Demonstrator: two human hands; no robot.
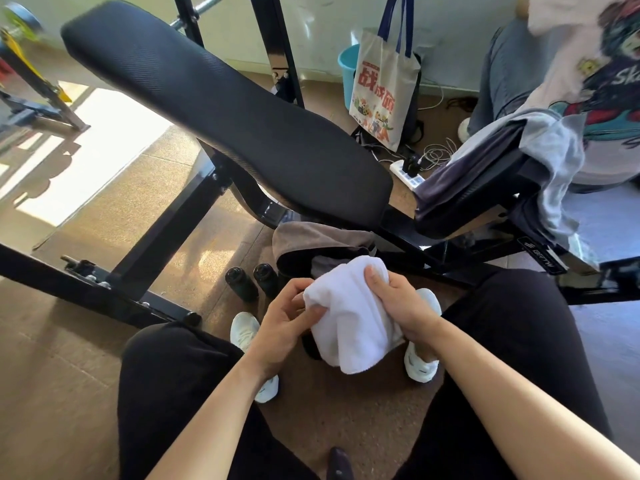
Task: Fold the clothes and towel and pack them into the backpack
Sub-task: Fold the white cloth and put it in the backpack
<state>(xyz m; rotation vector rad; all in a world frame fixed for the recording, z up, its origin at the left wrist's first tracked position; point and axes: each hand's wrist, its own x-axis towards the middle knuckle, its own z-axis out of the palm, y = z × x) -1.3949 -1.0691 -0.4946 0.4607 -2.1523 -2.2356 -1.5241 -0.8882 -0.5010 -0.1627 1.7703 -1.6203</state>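
Observation:
A white towel (349, 317), folded into a thick bundle, hangs between my knees. My left hand (285, 317) pinches its left edge, and my right hand (398, 299) grips its upper right side. Just beyond the towel, the backpack (311, 244), grey-brown and black, sits on the floor under the bench with its top open. Dark and light grey clothes (540, 157) lie draped over the bench's seat pad (485, 199) at the right.
A black padded weight bench (214, 109) slants across the middle. Two black bottles (252, 277) stand on the floor left of the backpack. A printed tote bag (384, 88), a blue bucket (348, 71), a power strip (408, 174) and a seated person (588, 81) are at right.

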